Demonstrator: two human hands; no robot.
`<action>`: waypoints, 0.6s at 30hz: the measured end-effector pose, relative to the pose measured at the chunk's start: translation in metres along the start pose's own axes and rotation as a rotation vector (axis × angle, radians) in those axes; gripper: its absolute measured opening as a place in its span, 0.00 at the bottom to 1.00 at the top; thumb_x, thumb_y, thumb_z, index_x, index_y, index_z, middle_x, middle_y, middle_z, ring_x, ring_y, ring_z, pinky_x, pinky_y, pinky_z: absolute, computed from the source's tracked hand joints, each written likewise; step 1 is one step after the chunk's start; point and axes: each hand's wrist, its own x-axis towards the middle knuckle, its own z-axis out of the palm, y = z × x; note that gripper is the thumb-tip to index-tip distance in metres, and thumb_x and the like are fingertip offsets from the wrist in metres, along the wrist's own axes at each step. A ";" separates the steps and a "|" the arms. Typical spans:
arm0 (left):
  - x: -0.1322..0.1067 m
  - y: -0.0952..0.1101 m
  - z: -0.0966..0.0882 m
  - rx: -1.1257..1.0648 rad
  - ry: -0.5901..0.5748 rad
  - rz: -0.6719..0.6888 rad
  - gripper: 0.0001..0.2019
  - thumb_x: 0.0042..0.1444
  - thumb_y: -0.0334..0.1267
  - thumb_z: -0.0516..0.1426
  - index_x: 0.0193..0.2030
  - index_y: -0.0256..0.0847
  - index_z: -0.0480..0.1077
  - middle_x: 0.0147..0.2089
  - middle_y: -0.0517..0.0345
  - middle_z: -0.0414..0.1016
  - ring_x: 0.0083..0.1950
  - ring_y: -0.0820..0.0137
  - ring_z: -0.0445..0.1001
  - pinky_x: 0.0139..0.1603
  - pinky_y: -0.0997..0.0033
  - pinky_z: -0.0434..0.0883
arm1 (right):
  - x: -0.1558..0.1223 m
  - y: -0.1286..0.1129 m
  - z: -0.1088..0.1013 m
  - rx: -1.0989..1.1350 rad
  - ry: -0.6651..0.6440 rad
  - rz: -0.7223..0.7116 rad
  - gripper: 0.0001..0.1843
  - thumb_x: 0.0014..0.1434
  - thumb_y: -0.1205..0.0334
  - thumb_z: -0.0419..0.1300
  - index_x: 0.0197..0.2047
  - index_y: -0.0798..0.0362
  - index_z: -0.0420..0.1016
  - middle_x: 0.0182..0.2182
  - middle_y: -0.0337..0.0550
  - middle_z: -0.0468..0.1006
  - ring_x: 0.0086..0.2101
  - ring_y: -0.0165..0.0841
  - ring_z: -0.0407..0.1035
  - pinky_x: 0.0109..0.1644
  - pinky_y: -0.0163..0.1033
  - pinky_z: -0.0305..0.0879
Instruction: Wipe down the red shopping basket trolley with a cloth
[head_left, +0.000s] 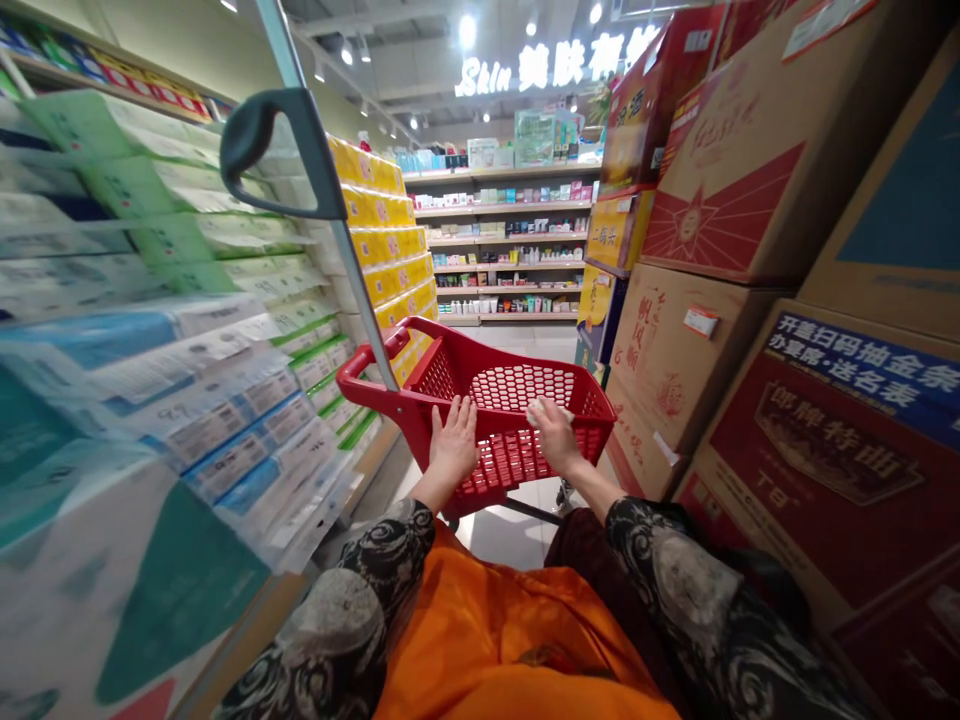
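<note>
A red plastic shopping basket (pixel 525 385) on wheels stands in the aisle in front of me, its long grey pull handle (pixel 281 150) rising up to the left. My left hand (pixel 454 440) lies flat, fingers spread, on the basket's near rim. My right hand (pixel 553 430) rests on the same rim further right, its fingers closed over a small white cloth or tissue (pixel 538 410). I see nothing inside the basket.
Shelves of packaged tissue and yellow packs (pixel 379 215) line the left side. Stacked cardboard boxes (pixel 750 150) rise close on the right. The tiled aisle (pixel 525 340) runs ahead to shelves of skincare goods (pixel 510 240). I wear an orange apron (pixel 510 640).
</note>
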 end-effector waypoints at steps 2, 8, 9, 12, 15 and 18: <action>0.003 -0.004 -0.001 0.008 -0.008 0.017 0.34 0.53 0.38 0.51 0.67 0.35 0.48 0.70 0.49 0.43 0.71 0.59 0.38 0.66 0.43 0.35 | 0.008 -0.022 0.011 0.038 -0.023 -0.075 0.26 0.55 0.77 0.46 0.55 0.55 0.69 0.60 0.51 0.63 0.59 0.37 0.55 0.61 0.47 0.53; 0.009 -0.015 0.003 -0.023 0.032 0.013 0.32 0.52 0.33 0.48 0.66 0.35 0.50 0.70 0.48 0.45 0.71 0.61 0.40 0.67 0.43 0.35 | 0.007 0.021 -0.003 -0.060 -0.016 0.049 0.26 0.53 0.76 0.45 0.53 0.56 0.70 0.57 0.52 0.66 0.56 0.40 0.59 0.59 0.48 0.56; 0.007 -0.017 0.006 -0.037 0.051 -0.010 0.33 0.51 0.33 0.49 0.66 0.34 0.50 0.70 0.48 0.44 0.71 0.60 0.40 0.67 0.43 0.36 | 0.004 0.037 -0.008 -0.091 -0.006 0.094 0.26 0.52 0.76 0.46 0.52 0.56 0.71 0.57 0.52 0.66 0.55 0.41 0.59 0.58 0.49 0.56; -0.003 -0.023 0.015 -0.074 0.123 -0.068 0.34 0.50 0.32 0.49 0.67 0.34 0.48 0.70 0.48 0.42 0.71 0.61 0.38 0.67 0.43 0.37 | -0.003 0.070 -0.020 -0.149 -0.009 0.176 0.25 0.51 0.75 0.48 0.51 0.56 0.72 0.56 0.53 0.65 0.54 0.43 0.60 0.58 0.49 0.57; -0.021 -0.032 0.026 -0.096 0.163 -0.087 0.35 0.50 0.32 0.49 0.67 0.33 0.47 0.71 0.48 0.40 0.71 0.61 0.37 0.67 0.44 0.37 | -0.001 0.066 -0.018 -0.143 0.007 0.166 0.25 0.51 0.75 0.47 0.51 0.58 0.72 0.56 0.55 0.65 0.55 0.44 0.60 0.58 0.50 0.58; -0.038 -0.046 0.035 -0.124 0.173 -0.170 0.36 0.49 0.33 0.50 0.66 0.30 0.47 0.71 0.46 0.40 0.71 0.60 0.38 0.67 0.45 0.38 | 0.012 0.022 -0.003 -0.040 0.082 0.039 0.28 0.52 0.76 0.45 0.57 0.59 0.66 0.58 0.54 0.63 0.57 0.43 0.57 0.60 0.51 0.57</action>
